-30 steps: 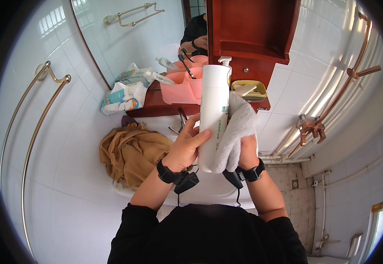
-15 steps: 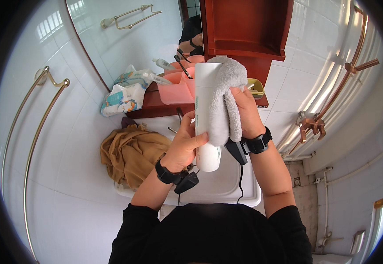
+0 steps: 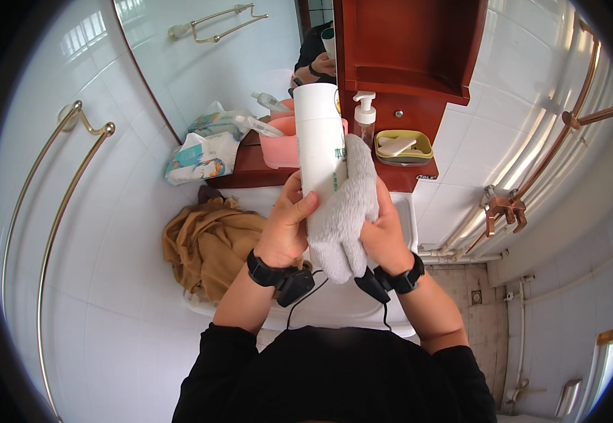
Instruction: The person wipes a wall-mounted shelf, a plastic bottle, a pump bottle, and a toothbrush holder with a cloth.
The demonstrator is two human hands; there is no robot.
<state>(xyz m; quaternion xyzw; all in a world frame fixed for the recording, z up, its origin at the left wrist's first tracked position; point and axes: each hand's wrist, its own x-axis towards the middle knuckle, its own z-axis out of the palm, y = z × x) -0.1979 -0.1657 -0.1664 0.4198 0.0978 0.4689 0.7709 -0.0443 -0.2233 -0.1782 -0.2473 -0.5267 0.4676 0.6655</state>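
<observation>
A tall white cylindrical bottle point(image 3: 319, 137) with green print is held up over the sink, its top tilted away from me. My left hand point(image 3: 289, 225) is closed round its left side, thumb across the front. Against the bottle's lower right side my right hand point(image 3: 386, 236) presses a fluffy grey cloth point(image 3: 345, 218), with the fingers bent into it. The cloth wraps over the bottle's lower end and hides it. Both wrists carry black bands with small black devices and cables.
Below lies the white sink point(image 3: 335, 307), with a brown cloth point(image 3: 211, 243) bunched at its left. On the red-brown shelf stand a tissue pack point(image 3: 204, 158), a pink holder point(image 3: 278, 149), a pump bottle point(image 3: 365, 116) and a yellow-green soap dish point(image 3: 405, 144). A mirror point(image 3: 215, 70) rises behind.
The grey cloth has slid from the bottle's upper right side down to its lower end, my right hand moving down with it. The bottle has turned, showing larger green print.
</observation>
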